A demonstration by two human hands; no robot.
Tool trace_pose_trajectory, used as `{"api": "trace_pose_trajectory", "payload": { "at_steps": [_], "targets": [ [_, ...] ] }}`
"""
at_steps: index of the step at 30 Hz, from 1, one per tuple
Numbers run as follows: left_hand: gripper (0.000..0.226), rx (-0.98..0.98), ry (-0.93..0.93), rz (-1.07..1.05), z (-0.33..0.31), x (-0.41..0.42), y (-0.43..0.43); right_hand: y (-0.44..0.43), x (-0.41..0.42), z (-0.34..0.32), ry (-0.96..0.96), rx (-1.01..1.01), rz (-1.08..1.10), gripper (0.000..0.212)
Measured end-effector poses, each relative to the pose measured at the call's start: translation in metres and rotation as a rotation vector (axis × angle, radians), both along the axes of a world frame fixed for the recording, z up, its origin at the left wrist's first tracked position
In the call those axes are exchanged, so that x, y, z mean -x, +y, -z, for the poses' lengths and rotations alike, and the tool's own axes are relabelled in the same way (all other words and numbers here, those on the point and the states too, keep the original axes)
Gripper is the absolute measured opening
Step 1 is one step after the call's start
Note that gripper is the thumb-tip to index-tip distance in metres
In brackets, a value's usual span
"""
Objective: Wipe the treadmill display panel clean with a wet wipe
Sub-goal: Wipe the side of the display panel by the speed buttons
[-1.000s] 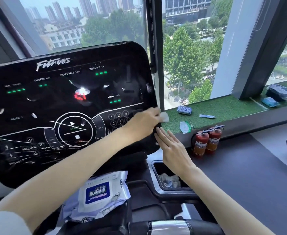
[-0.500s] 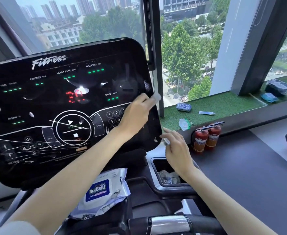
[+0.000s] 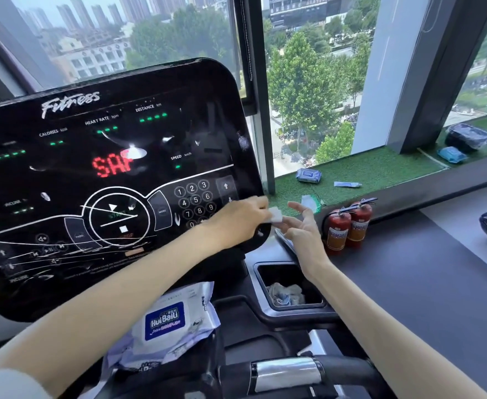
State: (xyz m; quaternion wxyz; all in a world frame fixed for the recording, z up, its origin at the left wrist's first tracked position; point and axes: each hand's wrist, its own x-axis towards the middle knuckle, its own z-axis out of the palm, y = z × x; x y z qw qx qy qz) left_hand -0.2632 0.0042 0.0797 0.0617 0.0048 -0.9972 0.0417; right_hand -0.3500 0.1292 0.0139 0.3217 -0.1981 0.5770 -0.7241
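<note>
Wet wipe (image 3: pixel 275 216), folded small, is pinched in the fingers of the left hand (image 3: pixel 236 220) at the lower right edge of the display panel (image 3: pixel 64 174), just beside the keypad (image 3: pixel 195 203). Right hand (image 3: pixel 304 231) is held open, fingers spread, close against the wipe; actual contact cannot be confirmed.

Change noted: half a second ago the left hand was pressed higher on the panel's right edge. It has since been drawn down to the corner. The right hand, then loosely curled, has been opened toward the wipe. Red letters (image 3: pixel 111 167) are now lit mid-panel, where only a few red dots were seen.

Judgement: the right-edge pass appears finished, and the wipe is probably being refolded or handed over. Pale streaks and spots are seen across the lower left panel, smears or reflections undetermined, so further wiping is judged outstanding.
</note>
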Motion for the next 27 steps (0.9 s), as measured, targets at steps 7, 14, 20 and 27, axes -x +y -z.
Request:
{"api": "trace_pose_trajectory", "payload": {
  "at_steps": [7,14,20,27],
  "targets": [
    [0.042,0.091,-0.018,0.089,0.002,-0.006,-0.002,-0.003,0.006,0.004,0.080,-0.063,-0.047,0.068],
    [0.038,0.054,0.136,-0.031,-0.009,0.001,-0.009,-0.010,0.008,0.009,0.277,-0.156,-0.030,0.068],
    [0.047,0.100,0.143,-0.038,-0.009,-0.002,-0.012,-0.011,0.006,0.014,0.336,-0.177,-0.004,0.068],
    [0.024,0.054,-0.258,0.016,0.005,0.001,0.004,-0.005,0.007,-0.005,0.385,-0.185,0.096,0.068]
  ]
}}
